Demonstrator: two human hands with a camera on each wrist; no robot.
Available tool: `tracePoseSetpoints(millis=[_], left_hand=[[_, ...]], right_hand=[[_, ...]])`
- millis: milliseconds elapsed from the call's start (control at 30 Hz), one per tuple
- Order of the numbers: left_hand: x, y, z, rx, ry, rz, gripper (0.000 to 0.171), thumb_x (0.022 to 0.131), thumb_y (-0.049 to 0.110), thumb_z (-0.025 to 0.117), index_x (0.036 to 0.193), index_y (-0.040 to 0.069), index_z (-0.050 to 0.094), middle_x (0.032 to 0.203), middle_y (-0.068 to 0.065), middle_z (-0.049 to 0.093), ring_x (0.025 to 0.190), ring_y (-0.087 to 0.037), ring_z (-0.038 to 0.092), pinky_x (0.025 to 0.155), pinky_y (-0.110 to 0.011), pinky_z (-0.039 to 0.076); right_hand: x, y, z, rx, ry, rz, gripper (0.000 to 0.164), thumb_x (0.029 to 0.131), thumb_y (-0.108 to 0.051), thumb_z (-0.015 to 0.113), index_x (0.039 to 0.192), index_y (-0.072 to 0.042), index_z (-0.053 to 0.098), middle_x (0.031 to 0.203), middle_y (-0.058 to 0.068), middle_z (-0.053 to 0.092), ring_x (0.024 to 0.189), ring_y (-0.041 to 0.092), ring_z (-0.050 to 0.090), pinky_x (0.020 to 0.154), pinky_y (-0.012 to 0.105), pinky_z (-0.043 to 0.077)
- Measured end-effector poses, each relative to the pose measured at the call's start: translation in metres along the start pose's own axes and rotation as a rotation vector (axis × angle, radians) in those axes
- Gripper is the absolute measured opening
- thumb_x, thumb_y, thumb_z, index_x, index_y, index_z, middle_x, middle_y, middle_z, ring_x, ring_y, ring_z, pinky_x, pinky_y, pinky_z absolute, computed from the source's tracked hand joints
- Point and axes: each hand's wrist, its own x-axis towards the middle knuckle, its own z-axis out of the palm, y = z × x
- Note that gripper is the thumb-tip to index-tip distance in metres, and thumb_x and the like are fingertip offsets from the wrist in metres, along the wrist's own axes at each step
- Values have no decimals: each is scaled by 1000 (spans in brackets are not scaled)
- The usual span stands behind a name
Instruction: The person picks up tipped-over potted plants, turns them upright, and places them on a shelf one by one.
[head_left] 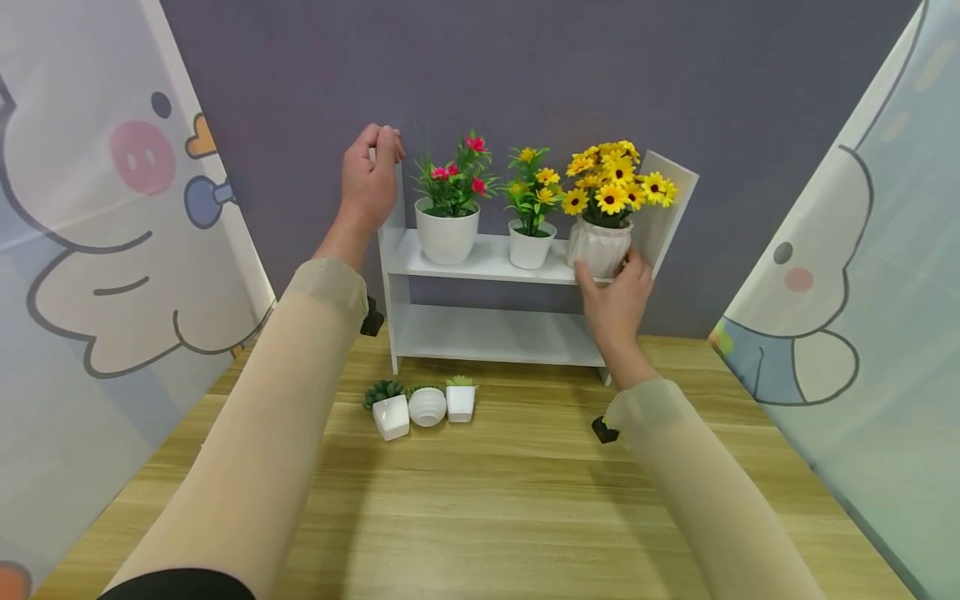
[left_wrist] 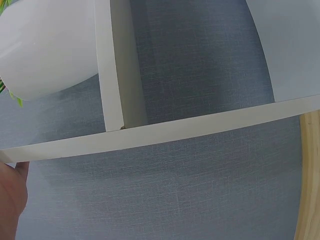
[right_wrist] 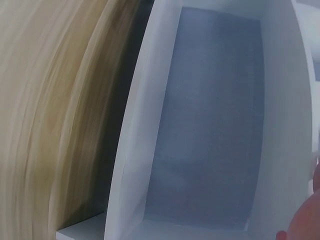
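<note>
A white two-tier shelf (head_left: pixel 487 333) stands at the back of the table. My left hand (head_left: pixel 369 175) has its fingers curled at the top of the shelf's left side panel; the left wrist view catches part of this hand at the panel's edge (left_wrist: pixel 165 136). On the upper board, toward the right end, sits a ribbed white pot of yellow daisy-like flowers (head_left: pixel 600 246). My right hand (head_left: pixel 618 300) grips this pot low down, thumb on its left side and fingers round the right. Only a sliver of that hand shows in the right wrist view, beside the upper board (right_wrist: pixel 287 120).
Left of the gripped pot, the upper board bears a small pot of yellow flowers (head_left: pixel 530 248) and a larger pot of pink flowers (head_left: pixel 447 235). Three little white succulent pots (head_left: pixel 427 407) lie tipped on the wooden table (head_left: pixel 480 500). A grey wall (head_left: pixel 525 67) rises behind.
</note>
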Motion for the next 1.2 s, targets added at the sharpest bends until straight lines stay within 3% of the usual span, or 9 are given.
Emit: tracePoseSetpoints(millis=[233,567,700,800,967,1200], left_hand=[[1,-3,1,-15,8,19,35,118,33,45,85,26,54,117,-10,64,141,-12,59,110,-23,44],[1,-1,2,-23,6,21,35,118,31,45,85,26,53,121,-17,64,140,-15,60,110,-23,44],[0,0,1,-21,5,9,35,118,32,44,85,26,53,125,-17,64,138,-17,60,109,-25,44],[0,-1,1,-18,1,5,35,118,33,44,86,26,53,129,-18,65,138,-18,59,110,-24,44],[0,-2,1,-14,1,10,35,118,33,44,86,26,53,133,-20,65,138,-19,59,110,-24,43],[0,-1,0,0,1,5,34,118,34,44,86,27,53,132,-19,65,140,-16,58,109,-24,43]], right_hand=[[-10,3,-9,50,15,-20,87,100,-47,76,160,2,37,155,28,44,140,42,45,119,54,40],[-38,9,-31,98,-79,-52,80,102,-41,76,158,2,37,158,25,40,139,44,43,115,52,39],[-50,13,-38,157,-167,-3,74,105,-38,73,155,4,38,156,26,41,134,43,51,107,46,46],[-57,16,-43,181,-238,41,69,107,-38,69,154,3,39,156,25,42,129,42,58,96,35,52],[-67,25,-50,178,-382,81,62,110,-39,65,152,2,42,155,22,49,126,35,61,83,17,51],[-83,38,-48,225,-600,143,58,110,-38,66,151,-2,45,153,17,55,120,21,62,84,20,54]])
